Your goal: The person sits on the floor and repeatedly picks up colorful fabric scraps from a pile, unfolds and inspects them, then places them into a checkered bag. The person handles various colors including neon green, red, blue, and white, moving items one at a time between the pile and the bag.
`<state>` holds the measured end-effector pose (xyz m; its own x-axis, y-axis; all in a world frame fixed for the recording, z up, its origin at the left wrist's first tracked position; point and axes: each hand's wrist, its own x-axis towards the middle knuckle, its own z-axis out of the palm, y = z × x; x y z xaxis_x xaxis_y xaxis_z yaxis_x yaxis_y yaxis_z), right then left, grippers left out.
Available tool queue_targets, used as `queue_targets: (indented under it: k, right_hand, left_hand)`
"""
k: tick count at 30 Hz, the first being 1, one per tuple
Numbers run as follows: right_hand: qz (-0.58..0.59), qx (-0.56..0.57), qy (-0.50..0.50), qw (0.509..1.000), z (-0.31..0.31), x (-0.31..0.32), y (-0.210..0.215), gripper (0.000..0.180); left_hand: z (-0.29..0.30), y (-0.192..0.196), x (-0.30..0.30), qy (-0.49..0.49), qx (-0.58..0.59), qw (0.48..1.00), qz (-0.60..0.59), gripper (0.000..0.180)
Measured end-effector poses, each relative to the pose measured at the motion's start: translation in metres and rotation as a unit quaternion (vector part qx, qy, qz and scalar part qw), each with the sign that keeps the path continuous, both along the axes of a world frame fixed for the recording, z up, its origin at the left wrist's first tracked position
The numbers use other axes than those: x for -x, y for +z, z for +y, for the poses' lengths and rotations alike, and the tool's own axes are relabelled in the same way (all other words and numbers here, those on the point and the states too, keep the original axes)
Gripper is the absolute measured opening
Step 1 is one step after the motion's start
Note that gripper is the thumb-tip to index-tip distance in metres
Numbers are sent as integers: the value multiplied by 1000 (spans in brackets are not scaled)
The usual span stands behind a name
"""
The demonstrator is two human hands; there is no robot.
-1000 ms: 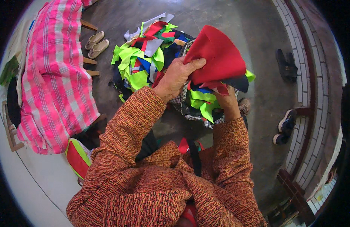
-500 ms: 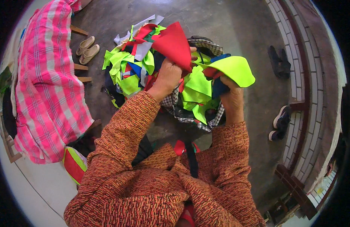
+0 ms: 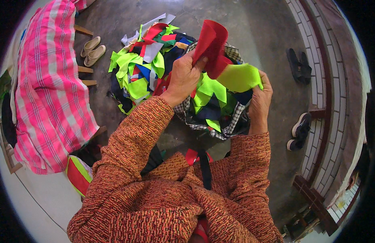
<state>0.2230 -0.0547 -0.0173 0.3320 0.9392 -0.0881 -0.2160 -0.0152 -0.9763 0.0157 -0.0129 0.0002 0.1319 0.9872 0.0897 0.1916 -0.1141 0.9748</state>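
My left hand (image 3: 183, 77) is closed on a red fabric piece (image 3: 212, 42), which stands up and curls over from the thumb. In my right hand (image 3: 261, 97), fingers pinch the right edge of a neon yellow-green fabric piece (image 3: 239, 78). The two pieces meet or overlap between my hands; I cannot tell whether they are joined. Below them sits a checked black-and-white bag (image 3: 239, 115), its mouth wide, with neon and dark blue scraps (image 3: 212, 91) inside. Left of the bag lies a heap of mixed fabric scraps (image 3: 133, 67) in neon, red, grey and blue.
Pale slip-on shoes (image 3: 94, 56) lie beside a bench under a pink plaid cloth (image 3: 52, 89) at left. Black sandals (image 3: 299, 67) and dark sneakers (image 3: 299, 131) are along the white brick ledge (image 3: 335, 117) at right. A red-and-green striped piece (image 3: 79, 176) sits near my left elbow.
The red piece has swung upward and right, now curled. My right hand has moved slightly right and down, and the yellow-green piece has turned to stretch between my hands.
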Motion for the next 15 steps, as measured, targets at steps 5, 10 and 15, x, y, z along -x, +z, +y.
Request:
queue_targets:
  k: [5,10,15]
  right_hand:
    - [-39,33,-2,999,2,3,6,13]
    - [13,33,-12,999,4,0,-1,15]
    - [-66,56,59,994,7,4,0,35]
  left_hand:
    - [2,-2,3,-12,1,1000,28,18]
    - [7,-5,5,-34,48,996,-59,18]
    - [8,3,7,-69,294,889,-344,20]
